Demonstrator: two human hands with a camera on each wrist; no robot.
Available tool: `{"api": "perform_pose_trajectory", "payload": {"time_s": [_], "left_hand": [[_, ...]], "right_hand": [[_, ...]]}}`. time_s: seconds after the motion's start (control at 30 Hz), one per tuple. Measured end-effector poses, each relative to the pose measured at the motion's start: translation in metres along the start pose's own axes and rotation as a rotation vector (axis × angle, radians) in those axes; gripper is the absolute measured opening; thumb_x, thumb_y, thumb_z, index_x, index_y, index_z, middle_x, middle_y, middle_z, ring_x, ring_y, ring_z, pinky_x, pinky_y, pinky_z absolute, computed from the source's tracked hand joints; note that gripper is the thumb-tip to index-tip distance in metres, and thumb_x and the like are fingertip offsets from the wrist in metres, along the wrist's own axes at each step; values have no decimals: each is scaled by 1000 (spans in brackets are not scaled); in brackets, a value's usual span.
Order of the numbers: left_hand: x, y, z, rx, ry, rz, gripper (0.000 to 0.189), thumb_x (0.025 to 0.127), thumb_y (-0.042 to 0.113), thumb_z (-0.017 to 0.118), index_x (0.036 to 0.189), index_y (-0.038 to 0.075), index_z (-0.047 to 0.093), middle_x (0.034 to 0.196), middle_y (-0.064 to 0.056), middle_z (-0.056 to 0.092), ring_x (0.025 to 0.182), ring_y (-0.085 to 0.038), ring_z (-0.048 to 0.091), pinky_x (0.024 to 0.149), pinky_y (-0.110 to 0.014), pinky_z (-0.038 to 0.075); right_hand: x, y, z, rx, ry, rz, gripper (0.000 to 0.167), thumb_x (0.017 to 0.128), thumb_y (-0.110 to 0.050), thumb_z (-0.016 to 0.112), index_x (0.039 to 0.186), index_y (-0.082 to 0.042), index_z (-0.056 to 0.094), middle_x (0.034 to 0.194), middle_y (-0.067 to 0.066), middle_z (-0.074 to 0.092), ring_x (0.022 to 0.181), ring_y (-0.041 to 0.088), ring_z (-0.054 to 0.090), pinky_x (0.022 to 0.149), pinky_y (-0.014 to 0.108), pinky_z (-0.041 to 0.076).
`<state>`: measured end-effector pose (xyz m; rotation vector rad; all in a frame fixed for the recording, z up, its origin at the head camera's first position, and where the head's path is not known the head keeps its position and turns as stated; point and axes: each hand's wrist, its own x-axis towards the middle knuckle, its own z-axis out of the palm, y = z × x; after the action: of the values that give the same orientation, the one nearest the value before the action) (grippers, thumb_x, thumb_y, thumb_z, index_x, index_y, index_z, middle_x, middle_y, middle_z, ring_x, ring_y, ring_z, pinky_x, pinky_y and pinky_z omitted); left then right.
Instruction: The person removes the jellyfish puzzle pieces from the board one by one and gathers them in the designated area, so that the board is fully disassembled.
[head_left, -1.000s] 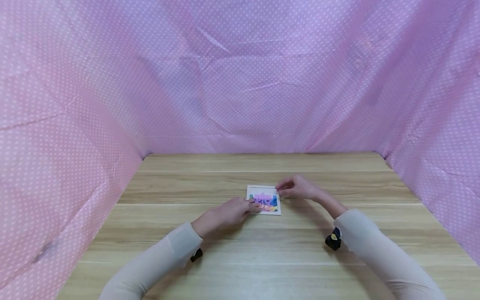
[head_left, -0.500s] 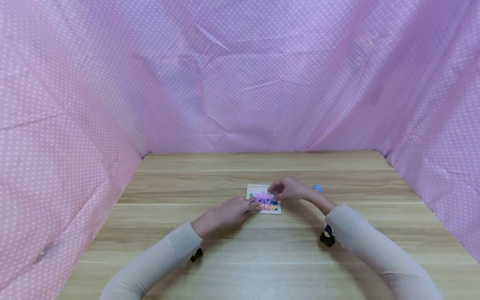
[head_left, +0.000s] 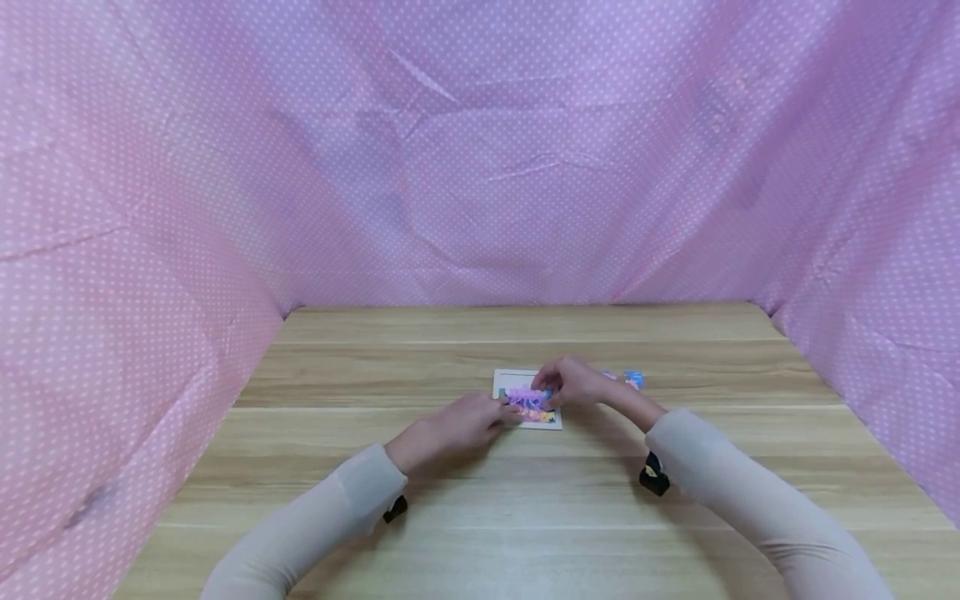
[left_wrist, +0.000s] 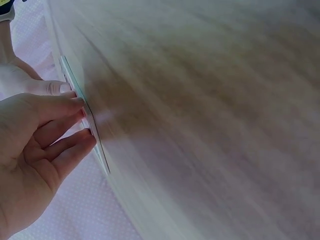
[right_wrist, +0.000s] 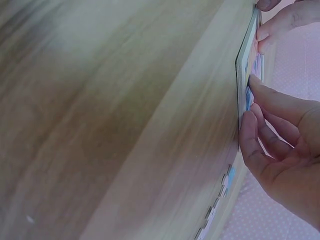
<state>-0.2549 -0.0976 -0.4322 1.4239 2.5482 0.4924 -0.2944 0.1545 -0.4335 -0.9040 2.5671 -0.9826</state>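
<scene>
A small square jigsaw puzzle board (head_left: 519,377) with a white border lies on the wooden table, filled with pink, purple and yellow picture. My left hand (head_left: 468,419) holds its near left side, fingertips over the picture and thumb at the edge. Above the right part of the board, my right hand (head_left: 573,382) has thumb and fingertips around a blue puzzle piece (right_wrist: 248,98); the fingers hide most of it. In the left wrist view the left fingertips (left_wrist: 89,134) meet the board's thin edge.
Loose blue and pink puzzle pieces (head_left: 634,379) lie behind the right wrist, with their tabbed edges showing in the right wrist view. The wooden table (head_left: 480,517) extends all around, backed by pink dotted cloth (head_left: 480,208).
My right hand has moved left and slightly down from the board's upper right corner onto the picture, uncovering loose pieces behind the wrist. The left hand stays on the board.
</scene>
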Motion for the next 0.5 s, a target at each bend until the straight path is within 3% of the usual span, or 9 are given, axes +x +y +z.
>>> {"api": "perform_pose_trajectory", "payload": {"time_s": [0.23, 0.5], "left_hand": [[5, -1, -3, 50, 22, 42, 26, 101, 6, 59, 122, 10, 74, 121, -3, 71, 103, -10, 65, 89, -25, 52], [4, -2, -4, 140, -53, 36, 40, 107, 16, 51, 147, 9, 53, 151, -8, 47, 135, -18, 47, 108, -34, 42]], "right_hand": [[3, -1, 2, 20, -13, 2, 28, 74, 4, 85, 99, 5, 72, 86, 9, 70, 77, 18, 61, 70, 26, 52], [5, -6, 1, 11, -20, 30, 25, 76, 5, 83, 98, 5, 71, 87, 10, 68, 79, 20, 60, 71, 27, 51]]}}
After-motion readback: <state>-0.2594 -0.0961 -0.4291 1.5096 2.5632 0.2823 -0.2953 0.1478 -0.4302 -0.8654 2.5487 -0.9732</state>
